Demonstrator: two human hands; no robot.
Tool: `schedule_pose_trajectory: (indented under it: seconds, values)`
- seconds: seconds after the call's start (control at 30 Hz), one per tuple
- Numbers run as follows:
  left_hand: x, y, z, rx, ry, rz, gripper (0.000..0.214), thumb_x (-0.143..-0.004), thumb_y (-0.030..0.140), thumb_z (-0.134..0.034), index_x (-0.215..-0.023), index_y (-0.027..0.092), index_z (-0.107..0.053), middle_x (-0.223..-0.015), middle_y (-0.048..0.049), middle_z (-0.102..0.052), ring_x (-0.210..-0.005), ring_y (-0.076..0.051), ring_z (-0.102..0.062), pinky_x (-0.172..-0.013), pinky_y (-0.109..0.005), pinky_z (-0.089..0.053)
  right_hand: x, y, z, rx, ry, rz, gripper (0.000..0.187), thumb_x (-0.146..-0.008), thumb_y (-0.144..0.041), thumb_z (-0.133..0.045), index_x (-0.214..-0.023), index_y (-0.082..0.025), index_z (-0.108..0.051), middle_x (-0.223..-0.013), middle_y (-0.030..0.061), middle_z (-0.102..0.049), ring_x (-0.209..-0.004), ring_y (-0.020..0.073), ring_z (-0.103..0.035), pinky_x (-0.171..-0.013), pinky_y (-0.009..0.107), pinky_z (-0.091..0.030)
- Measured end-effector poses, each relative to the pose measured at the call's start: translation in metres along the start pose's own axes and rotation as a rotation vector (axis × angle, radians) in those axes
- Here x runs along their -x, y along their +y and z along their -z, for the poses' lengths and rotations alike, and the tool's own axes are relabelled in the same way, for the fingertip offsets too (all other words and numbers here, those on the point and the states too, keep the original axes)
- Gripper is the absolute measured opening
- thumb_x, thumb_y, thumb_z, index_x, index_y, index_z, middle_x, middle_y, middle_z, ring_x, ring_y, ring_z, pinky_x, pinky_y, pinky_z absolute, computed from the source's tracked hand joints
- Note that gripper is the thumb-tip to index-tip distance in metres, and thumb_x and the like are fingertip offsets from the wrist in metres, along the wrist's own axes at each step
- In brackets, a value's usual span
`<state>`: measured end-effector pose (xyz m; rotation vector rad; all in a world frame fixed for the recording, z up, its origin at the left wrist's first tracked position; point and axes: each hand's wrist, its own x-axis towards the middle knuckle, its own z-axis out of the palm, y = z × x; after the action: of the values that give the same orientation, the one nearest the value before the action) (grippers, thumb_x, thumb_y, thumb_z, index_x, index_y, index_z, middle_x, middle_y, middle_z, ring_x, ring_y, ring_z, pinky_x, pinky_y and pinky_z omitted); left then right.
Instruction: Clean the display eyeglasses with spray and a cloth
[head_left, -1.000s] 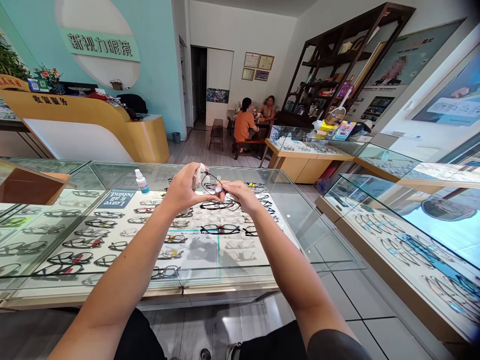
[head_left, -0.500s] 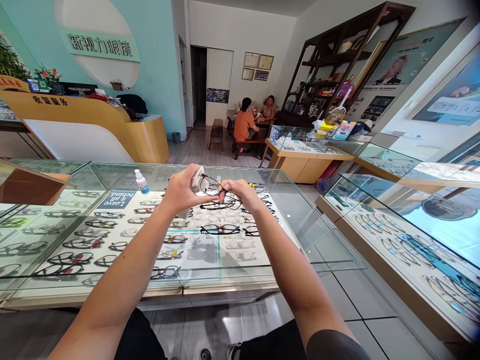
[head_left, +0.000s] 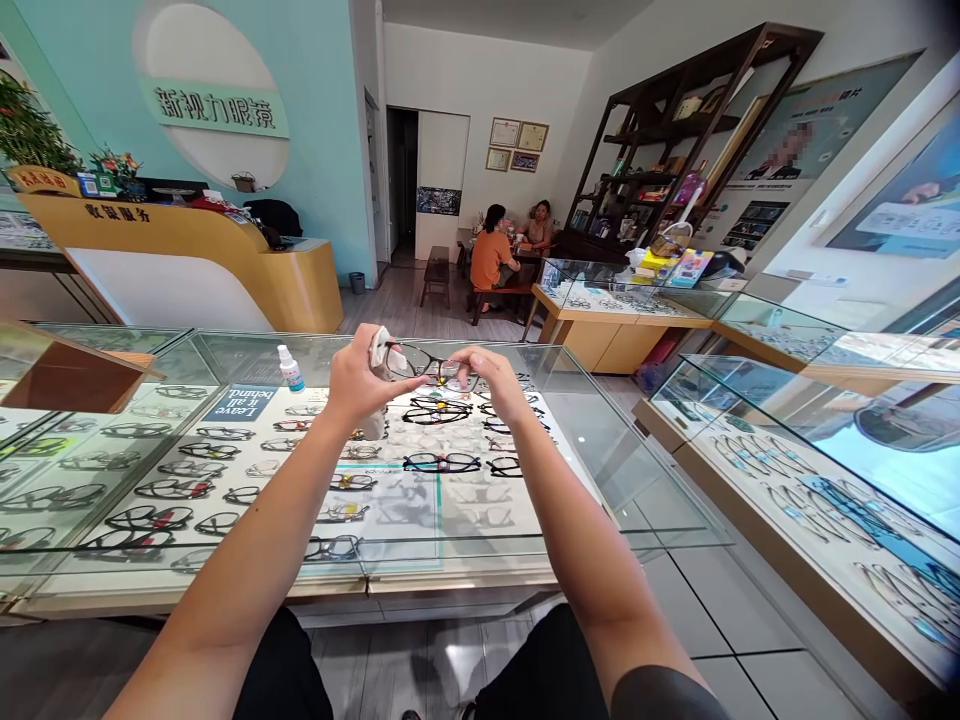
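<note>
A pair of dark-rimmed eyeglasses (head_left: 433,364) is held up over the glass display case (head_left: 367,583), between my two hands. My left hand (head_left: 358,378) is closed around the left side of the glasses, together with a white cloth (head_left: 373,425) that hangs below the palm. The right side of the frame is in the fingers of my right hand (head_left: 491,378), bent close to the lens. Exactly where the right fingertips touch is hard to make out. Beyond my left hand, a small white spray bottle (head_left: 289,369) with a blue-and-red label stands upright on the case.
Rows of eyeglasses (head_left: 441,462) lie inside the case beneath my hands. A brown box-like object (head_left: 75,375) sits at the left. Another glass case (head_left: 750,430) runs along the right. Two people (head_left: 491,258) sit at a table at the back, near a wooden counter (head_left: 304,285).
The glasses have turned so the front now spreads level between my hands. My right hand has shifted its fingers on the frame. The view has moved slightly.
</note>
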<state>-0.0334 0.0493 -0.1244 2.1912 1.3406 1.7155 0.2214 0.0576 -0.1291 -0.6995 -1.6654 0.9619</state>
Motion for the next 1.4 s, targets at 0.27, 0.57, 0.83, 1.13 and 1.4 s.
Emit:
schedule_pose_trajectory:
  seconds: [0.27,0.57,0.83,1.13,1.4]
  values:
    - [-0.003,0.003,0.003,-0.071,0.178,0.068,0.085,-0.060,0.088,-0.092,-0.102,0.027,-0.051,-0.091,-0.0009,-0.077,-0.077,-0.024,-0.074,-0.071,-0.035,-0.053,0.011,-0.014,-0.012,0.350,0.201,0.225,0.058,-0.089,-0.052,-0.084,-0.136,-0.024,-0.064,-0.096,0.0007,-0.060,-0.097,0.0253,-0.061,-0.102,0.043,-0.046]
    - [-0.054,0.048,0.031,-0.071,0.359,-0.072,0.085,-0.068,0.090,-0.088,-0.112,0.028,-0.050,-0.094,-0.0003,-0.068,-0.079,-0.022,-0.068,-0.073,-0.036,-0.052,-0.021,-0.097,-0.009,0.419,0.277,0.500,0.045,-0.094,-0.054,-0.085,-0.130,-0.031,-0.071,-0.109,0.0029,-0.069,-0.091,0.0211,-0.062,-0.098,0.043,-0.053]
    - [-0.070,0.078,0.045,0.156,0.325,-0.198,0.087,-0.079,0.091,-0.080,-0.136,0.033,-0.047,-0.105,-0.0027,-0.068,-0.095,-0.024,-0.073,-0.085,-0.039,-0.060,-0.029,-0.130,-0.002,0.376,0.283,0.583,0.042,-0.101,-0.059,-0.076,-0.132,-0.033,-0.067,-0.111,0.0022,-0.067,-0.096,0.0198,-0.064,-0.095,0.042,-0.058]
    - [-0.059,0.093,0.060,0.159,0.215,-0.196,0.073,-0.084,0.085,-0.080,-0.131,0.032,-0.061,-0.106,-0.0034,-0.071,-0.091,-0.022,-0.073,-0.078,-0.038,-0.062,-0.016,-0.134,-0.001,0.388,0.251,0.567,0.043,-0.101,-0.056,-0.077,-0.138,-0.035,-0.067,-0.118,0.0038,-0.067,-0.107,0.0219,-0.067,-0.103,0.046,-0.061]
    - [-0.058,0.097,0.071,0.149,0.195,-0.176,0.073,-0.079,0.082,-0.087,-0.128,0.032,-0.067,-0.108,-0.0043,-0.075,-0.092,-0.025,-0.075,-0.073,-0.040,-0.062,-0.013,-0.136,-0.003,0.445,0.245,0.580,0.041,-0.104,-0.051,-0.074,-0.141,-0.037,-0.066,-0.119,0.0034,-0.067,-0.110,0.0236,-0.069,-0.106,0.049,-0.060]
